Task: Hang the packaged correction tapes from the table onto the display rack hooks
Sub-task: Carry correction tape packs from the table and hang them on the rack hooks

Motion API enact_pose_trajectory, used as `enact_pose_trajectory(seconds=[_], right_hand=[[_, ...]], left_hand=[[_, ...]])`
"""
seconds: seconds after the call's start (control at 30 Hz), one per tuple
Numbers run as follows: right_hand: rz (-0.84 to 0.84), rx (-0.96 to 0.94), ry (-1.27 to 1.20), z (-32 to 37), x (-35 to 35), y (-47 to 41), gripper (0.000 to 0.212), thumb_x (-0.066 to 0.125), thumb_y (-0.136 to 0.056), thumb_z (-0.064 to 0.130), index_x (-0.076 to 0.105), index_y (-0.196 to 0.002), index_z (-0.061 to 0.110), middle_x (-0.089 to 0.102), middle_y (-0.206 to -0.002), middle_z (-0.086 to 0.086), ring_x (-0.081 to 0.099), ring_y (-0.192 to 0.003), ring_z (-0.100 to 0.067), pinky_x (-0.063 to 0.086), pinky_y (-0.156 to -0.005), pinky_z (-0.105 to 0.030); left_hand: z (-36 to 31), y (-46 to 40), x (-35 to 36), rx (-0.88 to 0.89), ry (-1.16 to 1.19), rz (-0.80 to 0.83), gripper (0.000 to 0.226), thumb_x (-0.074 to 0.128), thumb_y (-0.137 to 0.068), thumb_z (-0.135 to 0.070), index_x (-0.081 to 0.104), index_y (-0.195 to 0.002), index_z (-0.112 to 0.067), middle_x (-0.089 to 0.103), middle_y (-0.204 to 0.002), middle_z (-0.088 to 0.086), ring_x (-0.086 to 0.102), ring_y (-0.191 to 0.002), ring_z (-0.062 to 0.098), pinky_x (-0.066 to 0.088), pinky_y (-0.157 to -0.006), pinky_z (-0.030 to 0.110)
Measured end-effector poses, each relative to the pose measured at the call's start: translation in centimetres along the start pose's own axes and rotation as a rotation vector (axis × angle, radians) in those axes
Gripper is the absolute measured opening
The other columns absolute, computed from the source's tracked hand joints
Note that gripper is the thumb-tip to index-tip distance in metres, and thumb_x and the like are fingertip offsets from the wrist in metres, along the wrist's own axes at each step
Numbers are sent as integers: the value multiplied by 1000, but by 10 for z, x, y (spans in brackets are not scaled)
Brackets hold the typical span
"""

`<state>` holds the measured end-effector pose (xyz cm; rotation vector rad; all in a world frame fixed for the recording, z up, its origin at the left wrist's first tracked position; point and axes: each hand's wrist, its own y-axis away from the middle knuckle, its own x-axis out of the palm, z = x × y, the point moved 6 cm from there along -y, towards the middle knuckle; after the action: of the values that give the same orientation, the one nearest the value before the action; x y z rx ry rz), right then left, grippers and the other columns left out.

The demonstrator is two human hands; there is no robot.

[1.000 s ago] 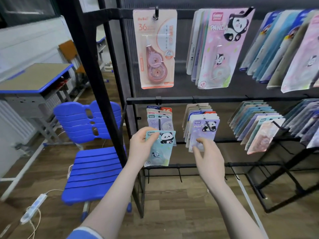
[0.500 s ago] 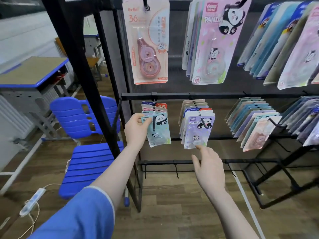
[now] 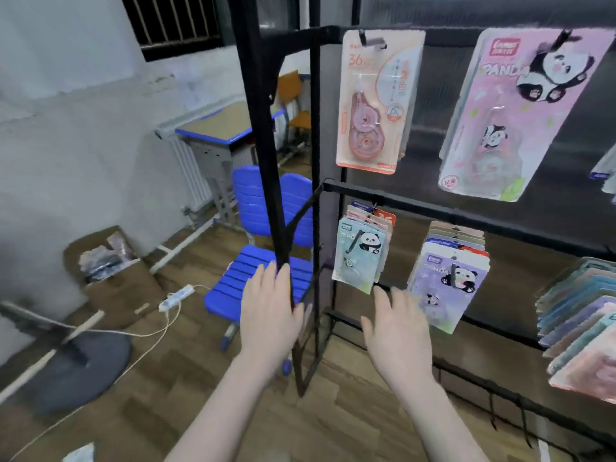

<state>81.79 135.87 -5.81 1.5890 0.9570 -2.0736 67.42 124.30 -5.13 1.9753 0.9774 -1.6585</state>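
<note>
Showing two empty hands (image 3: 333,325)

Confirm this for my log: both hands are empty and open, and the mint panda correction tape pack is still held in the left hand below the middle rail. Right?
Not quite. In the head view the mint panda pack hangs on its hook, and the left hand holds nothing. Both the left and right hand are open and empty, as you said.

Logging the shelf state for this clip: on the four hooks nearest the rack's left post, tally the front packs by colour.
Peach-orange pack: 1
Pink panda pack: 1
Mint-green panda pack: 1
Purple panda pack: 1
Total: 4 front packs. The packs stacked behind them are too hidden to count.
</note>
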Motion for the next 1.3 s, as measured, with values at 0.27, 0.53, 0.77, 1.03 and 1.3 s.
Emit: enact_pose_trajectory(seconds=[0.27,0.53,0.77,1.03,1.3], right_hand=[[100,-382,-157,176,20,18,68,91,-46,25,67,-104,-2,64,-93,-27,63,-88,-44,55,-75,-50],[89,-823,-343,443,10,110,66,92,-45,24,67,-102,1,65,-91,-22,64,-87,-41,54,-73,-47],[106,-1080,-467,665,-8,230,63,92,-48,23,69,-103,2,68,-95,-25,66,-88,-42,56,-72,-48],[164,-1209,-470,836,11,283,59,91,-47,22,68,-97,0,64,-83,-23,65,-79,-41,56,-67,-45],[244,-1209,-478,1025,75,273,63,93,-43,21,68,-98,0,64,-81,-22,65,-73,-41,55,-59,-43]], left_hand=[[165,114,-60,-547,-149,9,78,52,-91,-53,14,-154,-24,12,-161,4,9,-149,25,15,-118,45],[358,262,-141,-953,-137,-142,70,46,-94,-51,15,-153,-26,9,-162,1,5,-150,22,12,-120,44],[525,395,-220,-1221,-157,-254,71,47,-95,-50,15,-153,-26,10,-163,2,6,-150,23,10,-120,43],[682,453,-251,-1324,-110,-308,71,47,-95,-53,18,-153,-23,13,-162,5,8,-149,22,12,-120,37],[873,435,-274,-1329,-112,-285,69,47,-95,-50,19,-152,-24,13,-161,8,9,-149,24,15,-119,39]])
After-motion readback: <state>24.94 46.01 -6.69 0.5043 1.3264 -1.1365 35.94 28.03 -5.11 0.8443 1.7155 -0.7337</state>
